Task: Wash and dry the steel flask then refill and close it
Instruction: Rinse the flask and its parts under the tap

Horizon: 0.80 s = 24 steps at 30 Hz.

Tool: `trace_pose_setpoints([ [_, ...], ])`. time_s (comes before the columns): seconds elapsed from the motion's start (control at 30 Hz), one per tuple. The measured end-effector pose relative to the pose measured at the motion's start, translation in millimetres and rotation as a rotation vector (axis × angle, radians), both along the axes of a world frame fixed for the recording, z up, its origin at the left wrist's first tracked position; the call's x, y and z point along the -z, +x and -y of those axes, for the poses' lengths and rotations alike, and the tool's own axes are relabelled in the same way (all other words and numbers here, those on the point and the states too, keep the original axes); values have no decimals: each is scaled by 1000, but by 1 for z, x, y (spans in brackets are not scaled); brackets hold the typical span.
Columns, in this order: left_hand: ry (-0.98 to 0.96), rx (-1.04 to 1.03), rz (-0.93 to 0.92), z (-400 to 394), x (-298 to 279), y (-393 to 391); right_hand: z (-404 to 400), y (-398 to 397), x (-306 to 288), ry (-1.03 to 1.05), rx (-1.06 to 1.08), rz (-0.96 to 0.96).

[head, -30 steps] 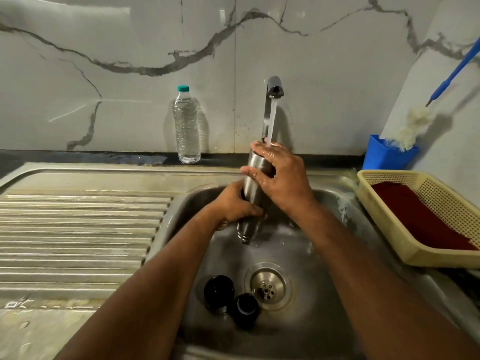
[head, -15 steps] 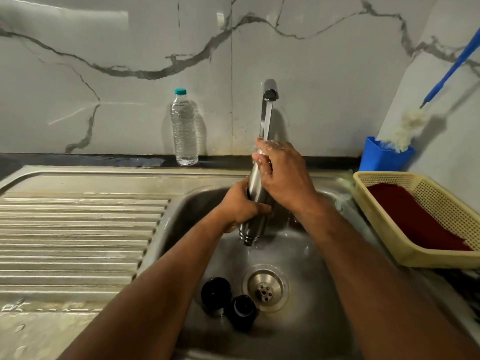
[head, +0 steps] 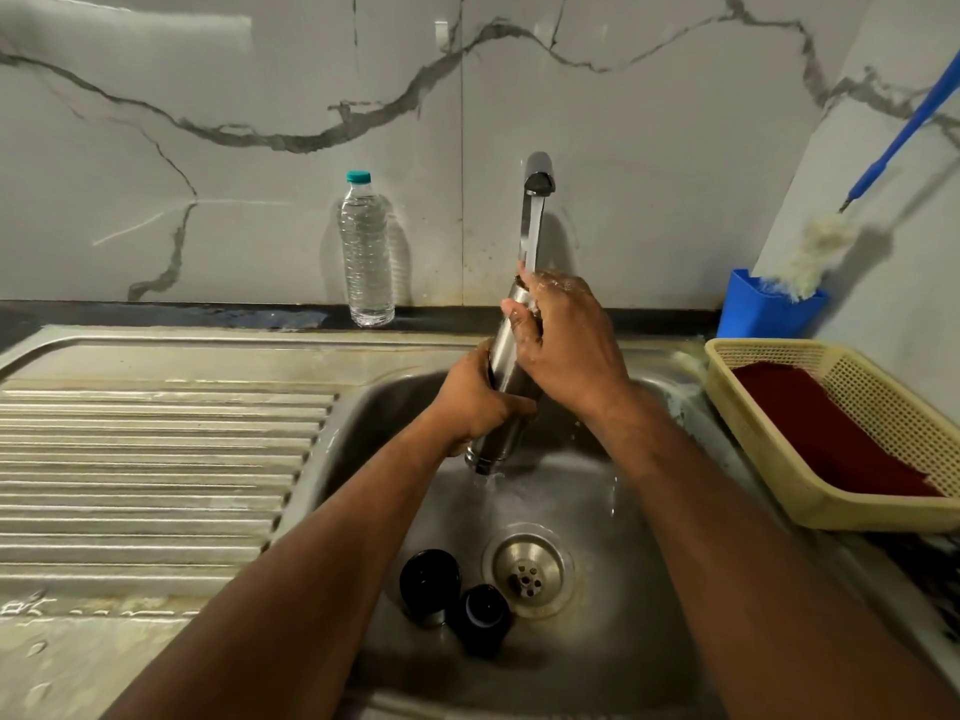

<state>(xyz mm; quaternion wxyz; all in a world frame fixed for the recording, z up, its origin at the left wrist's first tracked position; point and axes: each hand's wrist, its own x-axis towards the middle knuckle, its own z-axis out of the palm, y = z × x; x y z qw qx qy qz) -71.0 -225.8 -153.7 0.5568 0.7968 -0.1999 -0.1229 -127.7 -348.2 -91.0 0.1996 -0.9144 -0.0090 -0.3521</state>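
Flask (head: 503, 374) as before in left hand (head: 475, 402) grip, right hand (head: 563, 340) wrapped higher, nearer tap (head: 535, 210).

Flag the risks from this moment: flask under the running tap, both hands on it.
1. The steel flask is wet and smooth; the left hand and right hand may slip, dropping it into the sink.
2. The two black caps lie beside the drain, below the flask; a drop would likely hit them.
3. Water spatters toward the yellow basket, possibly wetting its red cloth.
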Motion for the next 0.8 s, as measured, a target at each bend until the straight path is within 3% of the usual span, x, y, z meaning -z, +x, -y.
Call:
trace_pose_setpoints([
  [0.1, 3, -26, 19, -2, 1, 1, -2, 1, 0, -15, -30, 5],
  [0.3, 11, -35, 82, -1, -7, -1, -6, -3, 2, 28, -29, 238],
  [0.53, 126, -11, 153, -2, -9, -4, 0, -3, -4, 84, 53, -91],
  [0.7, 123, -60, 168, -3, -12, -2, -9, -4, 1, 6, 125, 156],
  [0.8, 187, -75, 221, -4, -12, -1, -1, -8, -12, -67, 173, 45],
])
